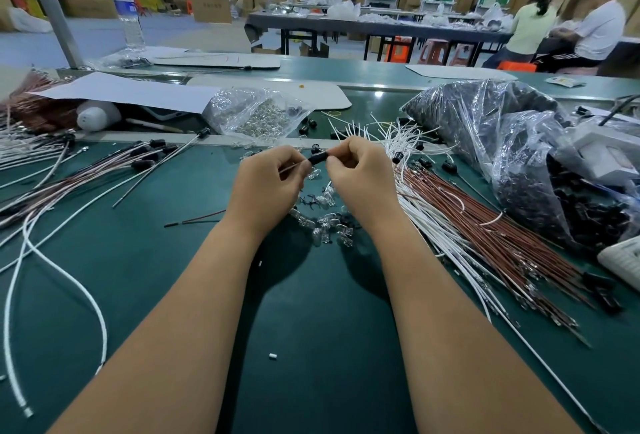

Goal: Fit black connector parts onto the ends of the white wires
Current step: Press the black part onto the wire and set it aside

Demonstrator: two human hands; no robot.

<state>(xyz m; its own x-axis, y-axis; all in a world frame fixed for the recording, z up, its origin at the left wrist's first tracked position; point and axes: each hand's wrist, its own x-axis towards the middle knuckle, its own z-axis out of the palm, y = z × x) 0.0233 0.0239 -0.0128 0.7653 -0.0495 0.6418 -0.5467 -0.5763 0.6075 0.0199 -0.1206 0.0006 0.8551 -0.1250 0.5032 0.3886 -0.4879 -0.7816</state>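
Left hand (268, 179): hovering over the middle of the green mat (156, 260), fingers curling in and pinching a thin wire (290, 167) that is running toward the right.
Right hand (360, 173): facing it just to the right, fingertips closing on the far end of a black connector part (318, 157).
Black connector part: lying between the two hands, level with the fingertips; whether the wire end is already sitting inside it cannot be told, since the fingers are covering the joint.
Wire supply: white wires (408, 142) are fanning out just right of the hands, with brown wires (485, 222) lying beside them toward the near right.
Connector supply: a clear bag of black parts (485, 121) is slumping at the far right; loose black parts are lying scattered on the mat beyond the hands.
Finished pieces: wires carrying black ends (152, 153) are lying to the far left.
Clear glass bulbs (325, 229): lying under and just near of the hands.
Step in hand: judged to be seating the connector on the wire end.
Doing it well: keeping wire and connector on one straight line, gripping the wire close to its tip so it is not buckling, and pressing evenly until it is seating fully.
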